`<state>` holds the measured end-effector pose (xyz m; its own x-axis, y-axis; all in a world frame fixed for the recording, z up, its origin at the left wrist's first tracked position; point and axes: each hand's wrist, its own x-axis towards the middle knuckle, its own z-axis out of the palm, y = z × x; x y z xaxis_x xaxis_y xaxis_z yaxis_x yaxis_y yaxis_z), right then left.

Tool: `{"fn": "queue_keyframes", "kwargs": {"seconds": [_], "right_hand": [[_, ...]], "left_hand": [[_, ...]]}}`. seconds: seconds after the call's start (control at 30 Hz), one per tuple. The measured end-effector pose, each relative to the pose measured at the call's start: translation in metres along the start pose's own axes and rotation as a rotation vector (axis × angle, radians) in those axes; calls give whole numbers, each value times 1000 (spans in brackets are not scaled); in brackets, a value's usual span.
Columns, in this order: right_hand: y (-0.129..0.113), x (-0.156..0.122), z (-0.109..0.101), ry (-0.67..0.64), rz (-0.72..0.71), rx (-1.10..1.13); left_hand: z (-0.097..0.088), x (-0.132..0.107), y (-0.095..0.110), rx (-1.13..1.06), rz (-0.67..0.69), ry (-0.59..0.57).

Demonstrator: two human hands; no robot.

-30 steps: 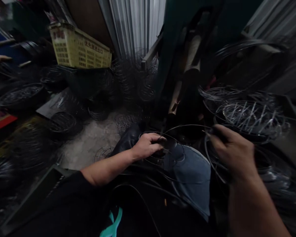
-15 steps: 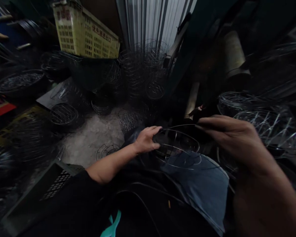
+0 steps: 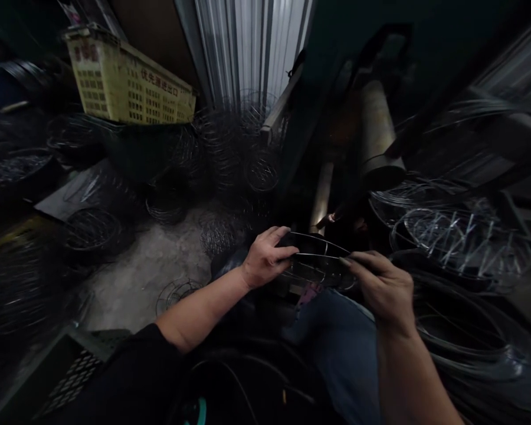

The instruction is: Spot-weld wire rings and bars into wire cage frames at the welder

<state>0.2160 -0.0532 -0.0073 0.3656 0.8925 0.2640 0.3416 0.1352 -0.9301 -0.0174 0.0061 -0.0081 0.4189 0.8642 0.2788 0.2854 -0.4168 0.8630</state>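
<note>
A small stack of thin wire rings [image 3: 319,264] is held level in front of me, above my blue-clad knee [image 3: 340,342]. My left hand [image 3: 265,258] grips the stack's left edge, thumb on top and fingers curled under. On the right edge, my right hand [image 3: 383,287] pinches the rings between thumb and fingers. Both hands are closed on the same wires.
A yellow plastic crate [image 3: 128,85] stands at the back left on a dark tub. Round wire baskets [image 3: 92,230] lie about the concrete floor [image 3: 150,265]. Coils of wire [image 3: 460,236] are heaped at my right. A metal cylinder [image 3: 378,133] and corrugated sheeting [image 3: 248,47] stand behind.
My right hand has come down and left onto the rings' right edge. The rings have tipped flatter and nearer. My view swung, and another person's hand at the far left is out of sight.
</note>
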Motion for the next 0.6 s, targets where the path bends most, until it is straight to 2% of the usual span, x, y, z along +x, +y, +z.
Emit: {"fn": "queue_keyframes", "kwargs": {"seconds": [0.13,0.23,0.43,0.5,0.6], "right_hand": [[19,8,-3,156,-14,68],[27,14,-8,178,-56,57],[14,21,-7,-207,-207,-252],[6,21,-1,-223,-236,-262],[-2,19,4,-165,-203,-181]], "left_hand": [[6,10,-6,69,43,30],[10,17,-10,160,96,44],[14,23,-13,328,151,-20],[15,24,-11,335,146,-21],[15,23,-11,326,136,10]]}}
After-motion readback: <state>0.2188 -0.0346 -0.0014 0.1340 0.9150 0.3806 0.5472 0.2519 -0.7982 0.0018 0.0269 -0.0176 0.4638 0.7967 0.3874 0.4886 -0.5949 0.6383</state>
